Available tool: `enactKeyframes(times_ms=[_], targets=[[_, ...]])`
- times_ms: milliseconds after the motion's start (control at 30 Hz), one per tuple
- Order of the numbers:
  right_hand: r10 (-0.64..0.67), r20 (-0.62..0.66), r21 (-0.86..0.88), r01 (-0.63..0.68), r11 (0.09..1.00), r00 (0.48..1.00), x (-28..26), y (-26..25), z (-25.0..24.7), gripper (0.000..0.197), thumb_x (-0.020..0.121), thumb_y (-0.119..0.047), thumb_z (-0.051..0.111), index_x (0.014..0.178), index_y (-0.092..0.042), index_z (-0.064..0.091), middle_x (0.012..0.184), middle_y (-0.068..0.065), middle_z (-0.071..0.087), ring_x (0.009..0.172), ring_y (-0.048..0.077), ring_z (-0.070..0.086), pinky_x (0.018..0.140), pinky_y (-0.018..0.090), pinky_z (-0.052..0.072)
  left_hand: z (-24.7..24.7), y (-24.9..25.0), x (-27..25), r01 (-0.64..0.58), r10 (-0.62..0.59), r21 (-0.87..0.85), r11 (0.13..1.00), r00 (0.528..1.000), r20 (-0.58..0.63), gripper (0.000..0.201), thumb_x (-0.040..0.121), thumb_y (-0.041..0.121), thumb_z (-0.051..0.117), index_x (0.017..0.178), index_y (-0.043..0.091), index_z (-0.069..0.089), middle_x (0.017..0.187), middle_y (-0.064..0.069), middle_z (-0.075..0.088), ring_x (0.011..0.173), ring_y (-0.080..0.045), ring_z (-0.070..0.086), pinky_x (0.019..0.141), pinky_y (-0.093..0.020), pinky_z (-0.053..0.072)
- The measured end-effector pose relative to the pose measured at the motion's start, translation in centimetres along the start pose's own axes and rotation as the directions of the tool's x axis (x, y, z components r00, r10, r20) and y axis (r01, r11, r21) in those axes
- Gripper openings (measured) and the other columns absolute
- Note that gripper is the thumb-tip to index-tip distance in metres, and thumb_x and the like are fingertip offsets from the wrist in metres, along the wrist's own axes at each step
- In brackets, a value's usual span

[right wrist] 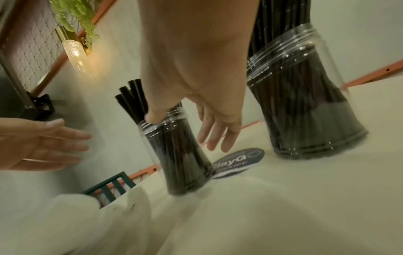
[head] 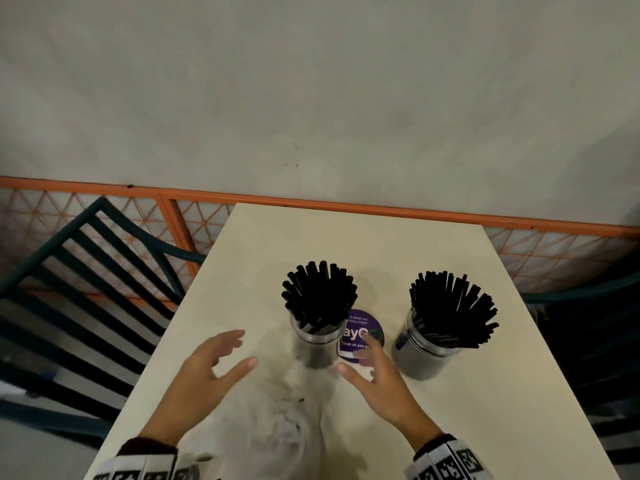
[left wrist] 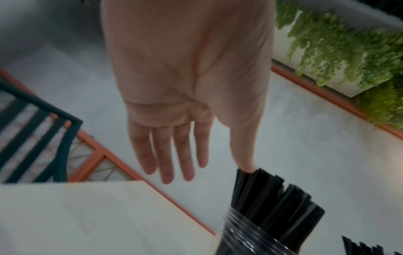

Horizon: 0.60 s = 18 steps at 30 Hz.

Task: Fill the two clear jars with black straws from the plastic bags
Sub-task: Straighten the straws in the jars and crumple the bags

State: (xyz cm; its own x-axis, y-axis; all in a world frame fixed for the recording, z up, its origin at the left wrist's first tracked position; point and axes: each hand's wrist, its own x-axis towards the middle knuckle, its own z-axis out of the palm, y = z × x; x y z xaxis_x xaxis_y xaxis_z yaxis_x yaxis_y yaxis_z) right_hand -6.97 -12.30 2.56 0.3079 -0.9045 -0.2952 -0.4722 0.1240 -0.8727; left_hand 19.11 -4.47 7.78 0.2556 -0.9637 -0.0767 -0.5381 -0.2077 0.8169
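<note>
Two clear jars stand upright on the cream table (head: 485,410), each packed with black straws that fan out above the rim. The left jar (head: 317,341) is at the table's middle and the right jar (head: 427,355) stands to its right. My left hand (head: 221,358) hovers just left of the left jar with its fingers spread and nothing in it. My right hand (head: 367,358) hovers between the two jars, fingers loose and empty. A crumpled clear plastic bag (head: 284,434) lies on the table between my wrists. In the right wrist view both jars (right wrist: 183,155) (right wrist: 309,107) show close up.
A round purple sticker (head: 363,332) is on the table between the jars. A dark green slatted chair (head: 79,289) stands to the left and another dark chair (head: 595,358) to the right. An orange rail (head: 381,206) runs behind the table.
</note>
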Motion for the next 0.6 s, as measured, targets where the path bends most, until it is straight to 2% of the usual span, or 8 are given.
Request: enactKeyframes(times_ms=[67, 133, 233, 300, 400, 433, 500, 600], targets=[[0.078, 0.032, -0.075, -0.076, 0.994, 0.996, -1.4, 0.8, 1.0, 0.066, 0.082, -0.047, 0.061, 0.136, -0.02, 0.034, 0.116, 0.0, 0.054, 0.103, 0.014, 0.053, 0.082, 0.021, 0.042, -1.0, -1.1, -2.5, 0.102, -0.097, 0.09, 0.991, 0.994, -0.058, 0.046, 0.074, 0.042, 0.066, 0.117, 0.029, 0.053, 0.116, 0.004, 0.055, 0.102, -0.012, 0.052, 0.08, -0.018, 0.04], [0.165, 0.129, -0.17, -0.142, 0.975, 0.978, -2.6, 1.2, 2.1, 0.06, 0.085, -0.05, 0.055, 0.132, -0.017, 0.04, 0.116, 0.004, 0.056, 0.101, 0.017, 0.056, 0.083, 0.023, 0.043, -1.3, -2.7, -4.8, 0.282, -0.272, 0.181, 0.942, 0.959, -0.082, 0.054, 0.077, 0.043, 0.065, 0.124, 0.021, 0.05, 0.129, -0.006, 0.047, 0.103, -0.017, 0.048, 0.09, -0.031, 0.043], [0.253, 0.283, -0.277, -0.173, 0.945, 0.925, -4.2, 1.7, 4.0, 0.065, 0.086, -0.056, 0.049, 0.134, -0.014, 0.036, 0.114, 0.005, 0.057, 0.105, 0.019, 0.056, 0.088, 0.027, 0.044, -0.2, -5.0, -7.8, 0.568, -0.58, 0.265, 0.779, 0.814, -0.039, 0.076, 0.078, 0.047, 0.063, 0.137, 0.011, 0.032, 0.142, -0.02, 0.032, 0.121, -0.034, 0.044, 0.104, -0.044, 0.033], [0.267, 0.335, -0.231, -0.195, 0.953, 0.904, -5.2, 2.0, 5.3, 0.075, 0.082, -0.061, 0.05, 0.137, -0.013, 0.032, 0.122, 0.008, 0.058, 0.107, 0.019, 0.056, 0.092, 0.03, 0.044, 1.2, -6.4, -9.1, 0.637, -0.647, 0.183, 0.749, 0.762, -0.007, 0.092, 0.076, 0.045, 0.066, 0.142, 0.007, 0.015, 0.142, -0.025, 0.033, 0.127, -0.038, 0.039, 0.107, -0.046, 0.031], [0.264, 0.302, -0.158, -0.225, 0.962, 0.916, -6.6, 2.2, 6.4, 0.079, 0.082, -0.056, 0.056, 0.142, -0.012, 0.026, 0.138, 0.011, 0.048, 0.121, 0.021, 0.05, 0.097, 0.026, 0.04, 2.8, -7.0, -10.3, 0.663, -0.667, -0.103, 0.741, 0.745, -0.005, 0.11, 0.071, 0.032, 0.076, 0.143, 0.004, -0.002, 0.139, -0.026, 0.041, 0.128, -0.035, 0.041, 0.103, -0.043, 0.033], [0.266, 0.271, -0.133, -0.237, 0.962, 0.925, -6.8, 2.3, 6.4, 0.08, 0.082, -0.053, 0.058, 0.142, -0.012, 0.026, 0.14, 0.011, 0.046, 0.124, 0.022, 0.048, 0.099, 0.025, 0.039, 3.1, -7.0, -10.7, 0.683, -0.691, -0.149, 0.715, 0.723, -0.004, 0.109, 0.07, 0.029, 0.078, 0.143, 0.0, 0.002, 0.136, -0.026, 0.045, 0.126, -0.035, 0.044, 0.101, -0.041, 0.036], [0.272, 0.225, -0.028, -0.273, 0.962, 0.936, -7.4, 2.4, 5.9, 0.083, 0.078, -0.053, 0.064, 0.142, -0.012, 0.03, 0.141, 0.01, 0.046, 0.125, 0.024, 0.048, 0.104, 0.032, 0.04, 3.5, -7.0, -11.6, 0.71, -0.713, -0.226, 0.667, 0.696, 0.084, 0.088, 0.066, 0.03, 0.08, 0.132, -0.005, 0.035, 0.125, -0.024, 0.056, 0.11, -0.034, 0.056, 0.092, -0.037, 0.047], [0.255, 0.22, 0.074, -0.277, 0.958, 0.942, -8.3, 2.4, 4.4, 0.072, 0.072, -0.052, 0.071, 0.128, -0.012, 0.048, 0.127, 0.008, 0.059, 0.11, 0.022, 0.059, 0.087, 0.031, 0.05, 4.2, -6.0, -13.7, 0.678, -0.656, -0.373, 0.634, 0.726, 0.206, 0.045, 0.065, 0.021, 0.081, 0.099, -0.004, 0.063, 0.104, -0.021, 0.068, 0.082, -0.026, 0.064, 0.065, -0.029, 0.056]])
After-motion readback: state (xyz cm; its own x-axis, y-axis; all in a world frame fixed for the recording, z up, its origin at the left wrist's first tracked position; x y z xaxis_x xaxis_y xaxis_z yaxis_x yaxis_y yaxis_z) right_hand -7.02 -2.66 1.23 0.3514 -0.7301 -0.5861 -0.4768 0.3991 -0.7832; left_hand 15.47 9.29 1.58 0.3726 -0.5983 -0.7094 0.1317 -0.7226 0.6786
